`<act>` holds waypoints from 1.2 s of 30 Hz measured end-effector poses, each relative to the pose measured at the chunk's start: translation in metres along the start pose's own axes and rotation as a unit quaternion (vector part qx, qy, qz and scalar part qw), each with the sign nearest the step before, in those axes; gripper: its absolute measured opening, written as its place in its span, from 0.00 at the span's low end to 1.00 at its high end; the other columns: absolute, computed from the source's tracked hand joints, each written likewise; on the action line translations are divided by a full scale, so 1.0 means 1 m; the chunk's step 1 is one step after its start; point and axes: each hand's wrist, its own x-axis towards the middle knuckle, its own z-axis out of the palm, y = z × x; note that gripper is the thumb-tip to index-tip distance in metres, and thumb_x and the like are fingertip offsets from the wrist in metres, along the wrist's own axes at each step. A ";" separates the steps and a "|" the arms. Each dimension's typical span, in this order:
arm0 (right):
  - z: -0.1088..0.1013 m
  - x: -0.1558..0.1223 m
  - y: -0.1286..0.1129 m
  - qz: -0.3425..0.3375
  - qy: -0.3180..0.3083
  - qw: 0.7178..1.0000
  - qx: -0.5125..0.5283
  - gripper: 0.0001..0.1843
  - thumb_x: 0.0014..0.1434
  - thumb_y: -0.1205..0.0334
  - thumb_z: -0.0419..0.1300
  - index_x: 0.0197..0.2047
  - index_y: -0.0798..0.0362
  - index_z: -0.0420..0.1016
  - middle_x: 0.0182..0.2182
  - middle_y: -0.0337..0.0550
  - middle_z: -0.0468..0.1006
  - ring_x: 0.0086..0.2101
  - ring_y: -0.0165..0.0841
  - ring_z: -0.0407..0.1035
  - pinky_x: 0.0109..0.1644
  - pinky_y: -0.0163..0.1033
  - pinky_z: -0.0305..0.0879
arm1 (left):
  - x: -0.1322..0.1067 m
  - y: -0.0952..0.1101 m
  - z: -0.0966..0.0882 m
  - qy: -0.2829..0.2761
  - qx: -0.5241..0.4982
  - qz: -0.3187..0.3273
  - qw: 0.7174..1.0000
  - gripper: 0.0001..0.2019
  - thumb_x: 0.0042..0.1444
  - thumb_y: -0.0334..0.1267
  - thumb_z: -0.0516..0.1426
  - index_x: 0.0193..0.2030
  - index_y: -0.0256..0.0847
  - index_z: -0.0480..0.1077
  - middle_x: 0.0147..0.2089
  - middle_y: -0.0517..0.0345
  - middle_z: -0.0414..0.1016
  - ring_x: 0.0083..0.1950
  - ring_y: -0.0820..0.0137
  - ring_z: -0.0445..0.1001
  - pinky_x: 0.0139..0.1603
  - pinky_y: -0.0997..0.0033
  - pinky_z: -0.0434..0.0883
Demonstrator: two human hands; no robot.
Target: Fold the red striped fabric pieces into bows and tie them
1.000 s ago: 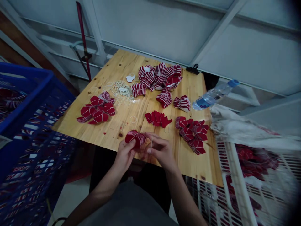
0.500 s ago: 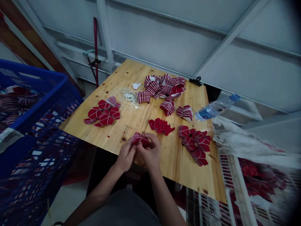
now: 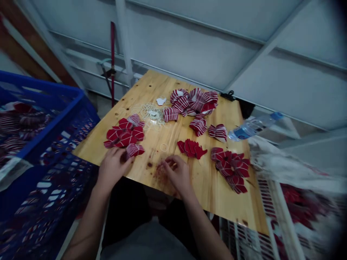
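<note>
My left hand (image 3: 112,169) is at the table's left front, thumb and fingers round the end of a small red-and-white striped fabric bundle (image 3: 135,150). This bundle lies against a pile of red banded fabric bundles (image 3: 124,133). My right hand (image 3: 179,175) is low over the front edge, fingers loosely curled and apart, with nothing visible in them. Beside its fingertips, red lint (image 3: 159,172) is scattered on the wood. A fanned stack of red fabric cutouts (image 3: 192,148) lies just beyond that hand. One loose rubber band (image 3: 163,147) rests between the hands.
On the wooden table (image 3: 151,85) are a heap of rubber bands (image 3: 153,113), striped bundles (image 3: 193,101) at the back and more red bundles (image 3: 231,168) at right. A water bottle (image 3: 253,126) lies at the right edge. A blue crate (image 3: 81,104) stands left, a white rack (image 3: 284,216) right.
My hands were together at the front edge on a red bundle. They have parted: the left has carried the bundle left to the pile, and the right has let go.
</note>
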 end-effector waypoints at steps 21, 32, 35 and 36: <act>-0.137 0.103 0.096 -0.152 -0.276 0.894 -0.318 0.46 0.42 0.63 0.74 0.65 0.54 0.64 0.61 0.57 0.69 0.61 0.52 0.61 0.64 0.59 0.56 | 0.043 0.190 0.116 -0.070 -0.035 0.031 0.996 0.17 0.60 0.46 0.55 0.47 0.32 0.66 0.46 0.33 0.73 0.51 0.46 0.69 0.51 0.48 0.63; -0.121 0.106 0.107 -0.218 -0.266 0.884 -0.316 0.52 0.49 0.47 0.71 0.68 0.64 0.55 0.60 0.68 0.65 0.59 0.54 0.62 0.60 0.55 0.61 | 0.069 0.189 0.129 -0.090 -0.158 0.031 0.983 0.32 0.46 0.25 0.61 0.59 0.33 0.57 0.55 0.38 0.66 0.57 0.52 0.68 0.57 0.54 0.66; -0.116 0.103 0.105 -0.225 -0.240 0.876 -0.352 0.48 0.50 0.43 0.68 0.64 0.65 0.60 0.57 0.68 0.66 0.56 0.55 0.63 0.58 0.57 0.62 | 0.074 0.186 0.138 -0.085 -0.205 0.026 0.975 0.35 0.43 0.21 0.59 0.60 0.34 0.58 0.56 0.40 0.65 0.59 0.54 0.67 0.59 0.54 0.65; -0.115 0.102 0.105 -0.233 -0.236 0.874 -0.357 0.46 0.50 0.41 0.67 0.62 0.64 0.62 0.57 0.67 0.66 0.55 0.55 0.63 0.58 0.57 0.61 | 0.075 0.185 0.140 -0.079 -0.215 0.021 0.973 0.36 0.41 0.20 0.59 0.60 0.35 0.57 0.56 0.41 0.65 0.59 0.55 0.67 0.59 0.55 0.66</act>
